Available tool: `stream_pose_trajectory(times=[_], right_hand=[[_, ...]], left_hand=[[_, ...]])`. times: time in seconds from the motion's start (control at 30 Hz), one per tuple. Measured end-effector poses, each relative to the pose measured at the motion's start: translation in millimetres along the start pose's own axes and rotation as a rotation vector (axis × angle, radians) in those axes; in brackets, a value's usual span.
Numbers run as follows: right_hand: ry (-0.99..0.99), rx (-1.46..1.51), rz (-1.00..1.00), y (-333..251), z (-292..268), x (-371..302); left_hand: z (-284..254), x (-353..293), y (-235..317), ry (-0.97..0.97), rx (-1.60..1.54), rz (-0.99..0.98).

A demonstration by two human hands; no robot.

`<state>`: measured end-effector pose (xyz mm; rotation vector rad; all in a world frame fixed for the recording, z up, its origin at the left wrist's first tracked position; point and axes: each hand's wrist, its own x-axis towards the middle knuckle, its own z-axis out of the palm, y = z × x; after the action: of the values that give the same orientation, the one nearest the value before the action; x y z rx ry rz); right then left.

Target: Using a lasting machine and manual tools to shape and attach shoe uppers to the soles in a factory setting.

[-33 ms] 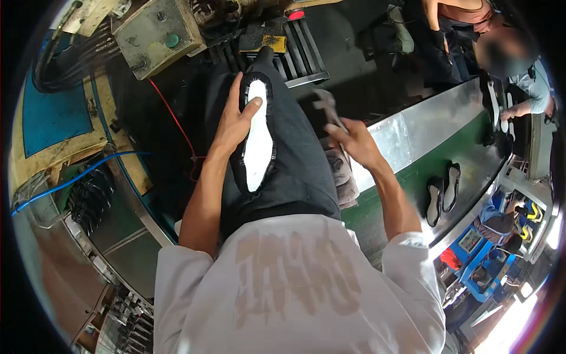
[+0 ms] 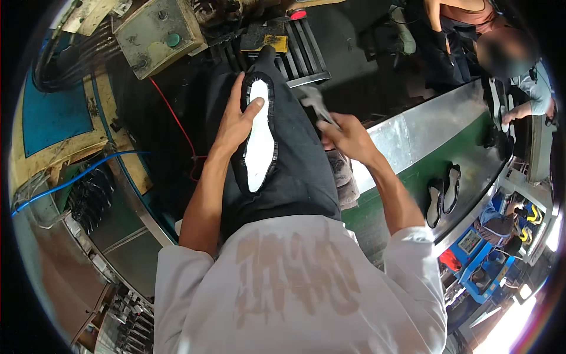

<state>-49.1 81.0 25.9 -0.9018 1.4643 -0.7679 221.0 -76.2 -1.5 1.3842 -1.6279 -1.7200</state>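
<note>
We have the left hand (image 2: 237, 123) reaching up from the lower edge, forearm angled inward, thumb pressed on the white panel (image 2: 260, 144) and fingers round the left side of the shoe (image 2: 272, 154). Grip closed on the shoe. Right hand (image 2: 349, 135) comes in from the right, elbow bent, wrist off to the right of the thigh (image 2: 303, 156); its grip is wrapped round the handle of a metal tool (image 2: 319, 106). Tool head is blurred, so we can't tell its exact shape. It sits apart from the shoe in our view, right of its upper end.

Versus the earlier frame: we see right hand and tool shifted left, tool head nearer the shoe. Left hand and shoe look nearly unmoved.

Shoe rests on the lap, white panel facing up at us, gathered black edge round it. Long axis runs near vertical in view, away from the body: one end toward the knees, the other near the shirt (image 2: 295, 283). We can't tell toe from heel. Tool head points up-left, handle slanting down-right into the grip. Right of the lap, we get a pair of shoes (image 2: 435, 203) on the green surface (image 2: 377, 221).
</note>
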Motion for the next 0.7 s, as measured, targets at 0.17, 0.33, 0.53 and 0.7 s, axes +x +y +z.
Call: stream_pose_trajectory(times=[0.17, 0.33, 0.53, 0.7], right_hand=[[-0.224, -0.463, 0.062, -89.2, 26.0, 60.8], [-0.256, -0.740, -0.044, -89.1, 24.3, 83.3], [-0.123, -0.469, -0.064, -45.9, 44.9, 90.9], [-0.028, -0.187, -0.068, -23.9, 59.1, 76.4]], left_hand=[[-4.3, 3.1, -3.9, 0.012, 0.070, 0.071], [-0.9, 4.3, -9.1, 0.016, 0.083, 0.050], [-4.0, 8.0, -8.7, 0.083, 0.182, 0.139], [-3.5, 4.4, -10.5, 0.038, 0.138, 0.046]])
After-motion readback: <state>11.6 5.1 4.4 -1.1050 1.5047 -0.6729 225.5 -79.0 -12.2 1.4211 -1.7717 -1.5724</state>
